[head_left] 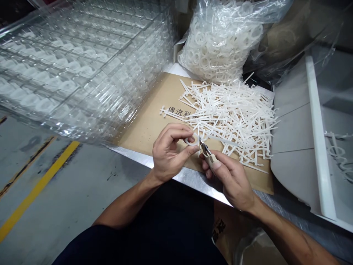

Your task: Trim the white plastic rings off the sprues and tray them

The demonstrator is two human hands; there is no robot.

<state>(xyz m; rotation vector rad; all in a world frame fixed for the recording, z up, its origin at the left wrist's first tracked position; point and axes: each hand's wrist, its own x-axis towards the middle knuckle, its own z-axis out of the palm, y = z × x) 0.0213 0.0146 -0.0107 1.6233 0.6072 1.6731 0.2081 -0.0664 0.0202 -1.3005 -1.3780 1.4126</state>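
Left hand (170,152) is closed in a pinch, thumb and curled fingers holding a white plastic ring (192,140) by its rim, above the near edge of the bench. Right hand (228,180) is clenched around the beige handles of small side cutters (207,155); the metal jaws sit at the ring's rim, and whether they are closed cannot be determined. Both hands work close together over a brown cardboard sheet (154,125) laid on the steel bench (176,176), with the right wrist crossing the bench's near edge.

A loose pile of white plastic runners (228,117) lies on the cardboard just beyond the hands, its nearest strips almost touching the right hand. A bulging clear bag of white rings (217,44) stands at the far edge of the cardboard. Stacked clear plastic trays (77,70) occupy the left side, and a white chute (298,147) borders the right edge. Open room lies below the near edge, over the grey floor (82,176).
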